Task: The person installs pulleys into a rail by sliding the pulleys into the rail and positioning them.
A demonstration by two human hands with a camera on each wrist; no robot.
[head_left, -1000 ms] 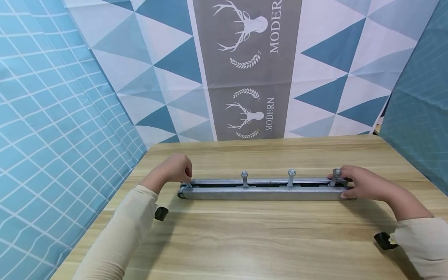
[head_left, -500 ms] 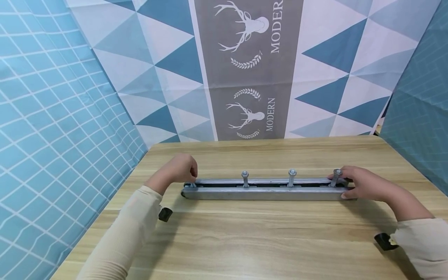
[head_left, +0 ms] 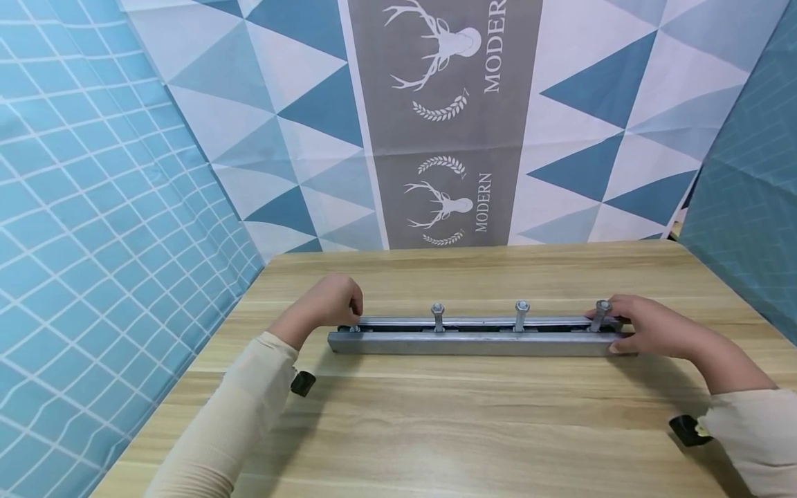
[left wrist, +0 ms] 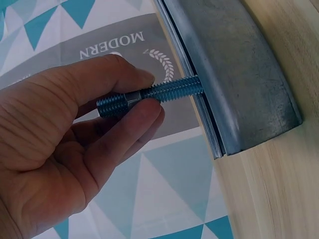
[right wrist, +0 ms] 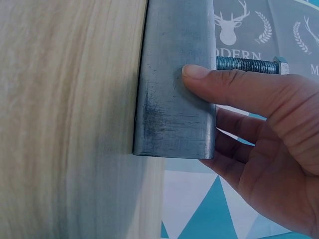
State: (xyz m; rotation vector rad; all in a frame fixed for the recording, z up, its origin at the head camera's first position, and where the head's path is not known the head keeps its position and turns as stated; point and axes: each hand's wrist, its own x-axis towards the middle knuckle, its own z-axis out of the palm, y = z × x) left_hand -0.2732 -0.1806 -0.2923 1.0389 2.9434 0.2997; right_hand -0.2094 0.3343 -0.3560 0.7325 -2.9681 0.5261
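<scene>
A long grey metal channel [head_left: 473, 344] lies crosswise on the table, its slot facing up. At its left end my left hand [head_left: 326, 302] pinches a threaded bolt [left wrist: 177, 89] between thumb and fingers. A hex nut [left wrist: 133, 98] on that bolt shows between the fingertips, and the bolt's lower end goes into the slot. My right hand [head_left: 663, 328] grips the channel's right end, thumb on the near wall and fingers on the far side. Three more bolts with nuts stand up from the slot: one left of middle [head_left: 438, 317], one right of middle [head_left: 521, 315], and one [head_left: 600, 315] beside my right hand.
The wood-grain table [head_left: 473, 429] carries the channel. Behind it hangs a patterned cloth [head_left: 454, 138]. A blue gridded cloth [head_left: 112, 207] borders the left side and a teal cloth [head_left: 741, 194] the right. Small black devices hang at both wrists.
My left hand has moved right with the bolt, along the slot. The piece that stuck out at the channel's left end is now inside. My right hand keeps its hold.
</scene>
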